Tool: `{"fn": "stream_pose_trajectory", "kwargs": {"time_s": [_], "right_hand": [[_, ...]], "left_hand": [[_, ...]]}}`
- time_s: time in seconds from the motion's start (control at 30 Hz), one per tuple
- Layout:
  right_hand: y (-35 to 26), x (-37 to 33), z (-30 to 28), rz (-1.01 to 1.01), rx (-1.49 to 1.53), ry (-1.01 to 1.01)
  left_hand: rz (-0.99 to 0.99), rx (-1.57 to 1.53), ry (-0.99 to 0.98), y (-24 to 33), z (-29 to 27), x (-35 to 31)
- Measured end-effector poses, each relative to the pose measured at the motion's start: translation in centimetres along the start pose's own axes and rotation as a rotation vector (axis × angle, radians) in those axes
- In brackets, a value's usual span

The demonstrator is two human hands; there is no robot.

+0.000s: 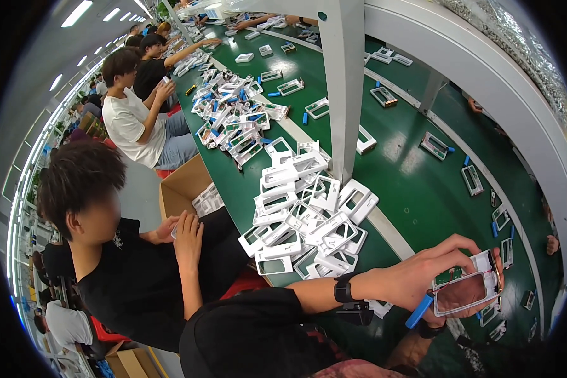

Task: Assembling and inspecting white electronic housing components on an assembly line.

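At the lower right I hold a white device housing (484, 259) with a rectangular opening, a green circuit board (447, 276) and thin wires. My left hand (412, 275) reaches over it from the left, fingers bent onto its upper part. Beneath and along its far side is my right hand (499, 268), gripping the edge; skin shows through the opening. A blue cylindrical battery (420, 309) sticks out beside the housing's lower left corner, below my left hand. Part of my right hand is hidden behind the housing.
A heap of white housing frames (309, 217) lies left of my hands on the green table (409, 208). Beyond are piled housings with boards and blue batteries (239, 120). A grey post (344, 94) rises by the heap. A co-worker (126, 271) sits close at left.
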State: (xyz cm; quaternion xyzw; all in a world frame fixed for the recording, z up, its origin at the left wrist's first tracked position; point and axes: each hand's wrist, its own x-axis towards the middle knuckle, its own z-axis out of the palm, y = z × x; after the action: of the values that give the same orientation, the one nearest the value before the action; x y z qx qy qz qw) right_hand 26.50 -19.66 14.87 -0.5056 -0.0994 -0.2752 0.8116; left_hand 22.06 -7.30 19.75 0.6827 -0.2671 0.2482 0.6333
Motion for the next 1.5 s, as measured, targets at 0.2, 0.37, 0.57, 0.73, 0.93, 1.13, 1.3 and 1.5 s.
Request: {"fn": "stream_pose_trajectory", "kwargs": {"time_s": [0.2, 0.37, 0.57, 0.73, 0.93, 1.13, 1.3, 1.5], "right_hand": [[-0.1, 0.1, -0.3, 0.078, 0.109, 0.017], [-0.7, 0.2, -0.2, 0.217, 0.099, -0.013], [-1.5, 1.0, -0.3, 0.381, 0.188, -0.125], [-0.8, 1.7, -1.2, 0.502, 0.114, -0.214], [-0.8, 1.5, -1.2, 0.658, -0.246, -0.165], [-1.0, 1.2, -0.4, 0.77, 0.101, -0.146], [-2.6, 1.4, 0.3, 0.973, 0.24, -0.082], [-1.7, 0.7, 1.8, 0.86, 0.28, -0.103]], "left_hand": [[-0.029, -0.011, -0.039, 0.5, -0.5, 0.2], [0.027, 0.001, -0.07, 0.2, -1.2, 0.3], [0.178, 0.279, -0.034, -0.6, -1.9, 0.4], [0.201, 0.362, -0.047, -0.8, -2.5, 0.3], [0.249, 0.399, -0.031, -1.4, -2.7, 0.2], [0.328, 0.414, 0.12, -2.3, -1.7, 0.0], [0.363, 0.435, 0.156, -2.3, -2.2, 0.4], [0.409, 0.502, 0.146, -1.6, -2.8, 0.3]]}}
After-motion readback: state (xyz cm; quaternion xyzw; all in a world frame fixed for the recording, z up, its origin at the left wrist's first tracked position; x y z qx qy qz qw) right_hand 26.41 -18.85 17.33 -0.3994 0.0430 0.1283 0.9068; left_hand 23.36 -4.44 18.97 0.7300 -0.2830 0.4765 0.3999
